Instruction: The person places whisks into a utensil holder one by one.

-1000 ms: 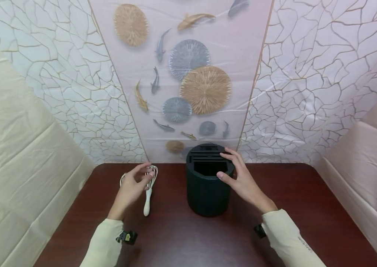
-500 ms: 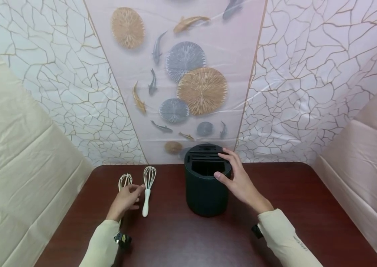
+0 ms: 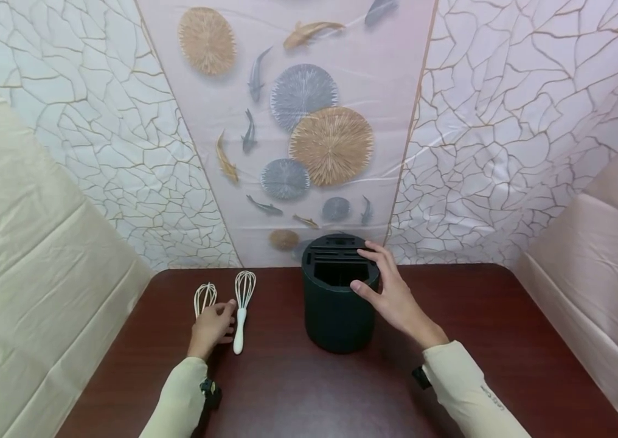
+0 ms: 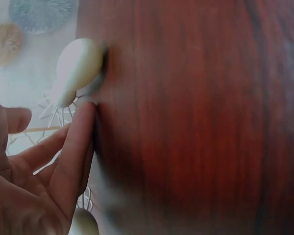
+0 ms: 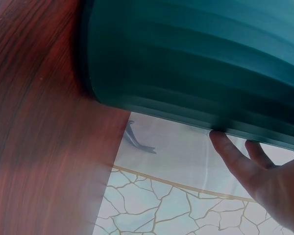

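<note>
Two pale wire whisks lie on the dark red table. The right-hand whisk (image 3: 240,325) shows whole; the left-hand whisk (image 3: 206,295) shows its wire head, the rest behind my left hand (image 3: 213,328). That hand is low between them, thumb apart, its extended fingers close beside the right-hand whisk's handle (image 4: 79,68) in the left wrist view. Nothing is in its grasp. A dark green round utensil holder (image 3: 339,322) stands upright, with a slotted top. My right hand (image 3: 393,298) holds its right side at the rim, thumb in front and fingers farther back.
The table (image 3: 287,389) ends at a back edge against a patterned cloth wall (image 3: 331,152). Cream cloth panels rise at the left (image 3: 57,243) and right (image 3: 604,274). A small dark device (image 3: 211,394) is strapped at the left wrist.
My left hand has come down and back from over the whisk heads, uncovering the right-hand whisk, then turned slightly toward its handle. The right hand keeps its place on the utensil holder.
</note>
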`<state>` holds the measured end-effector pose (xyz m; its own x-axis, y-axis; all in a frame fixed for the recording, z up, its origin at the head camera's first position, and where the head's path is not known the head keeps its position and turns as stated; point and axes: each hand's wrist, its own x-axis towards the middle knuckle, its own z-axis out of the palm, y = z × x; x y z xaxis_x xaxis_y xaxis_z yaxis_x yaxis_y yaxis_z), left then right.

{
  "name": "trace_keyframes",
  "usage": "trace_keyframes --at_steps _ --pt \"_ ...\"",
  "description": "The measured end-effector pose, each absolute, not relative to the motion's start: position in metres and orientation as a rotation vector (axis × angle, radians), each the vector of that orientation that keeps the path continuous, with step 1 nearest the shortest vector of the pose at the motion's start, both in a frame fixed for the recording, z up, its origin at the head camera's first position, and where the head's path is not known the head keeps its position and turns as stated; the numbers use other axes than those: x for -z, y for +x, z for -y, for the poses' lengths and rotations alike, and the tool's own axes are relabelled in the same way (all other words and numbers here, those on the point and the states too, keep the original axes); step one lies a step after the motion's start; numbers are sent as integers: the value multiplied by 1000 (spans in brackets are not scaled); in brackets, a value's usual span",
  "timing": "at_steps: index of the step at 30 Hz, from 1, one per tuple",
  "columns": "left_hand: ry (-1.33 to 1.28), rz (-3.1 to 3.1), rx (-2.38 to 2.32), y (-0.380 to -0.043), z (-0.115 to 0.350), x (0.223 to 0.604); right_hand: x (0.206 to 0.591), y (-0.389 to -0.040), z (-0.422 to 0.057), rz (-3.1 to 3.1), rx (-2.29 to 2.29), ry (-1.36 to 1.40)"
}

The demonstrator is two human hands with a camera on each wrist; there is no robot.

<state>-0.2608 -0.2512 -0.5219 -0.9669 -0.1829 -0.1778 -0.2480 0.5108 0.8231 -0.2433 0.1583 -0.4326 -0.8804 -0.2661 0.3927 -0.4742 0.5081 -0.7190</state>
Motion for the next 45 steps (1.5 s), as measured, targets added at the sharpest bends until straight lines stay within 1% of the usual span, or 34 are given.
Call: trace_keyframes --at_steps 8,16,24,39,45 --pt "-325 -2865 -1204 -261 245 516 433 -244 -156 2517 -1299 628" --pt "-360 -2722 -1405 -264 246 518 433 -244 -155 2509 -1309 639" --pt "-398 -2580 -1598 -257 244 519 436 -243 -155 2507 -1328 637" --pt "-358 -2449 -1722 -259 249 517 437 -244 -160 2472 -1341 639" --pt "-375 -2397 -1777 -255 251 508 436 -242 -159 2485 -1342 637"
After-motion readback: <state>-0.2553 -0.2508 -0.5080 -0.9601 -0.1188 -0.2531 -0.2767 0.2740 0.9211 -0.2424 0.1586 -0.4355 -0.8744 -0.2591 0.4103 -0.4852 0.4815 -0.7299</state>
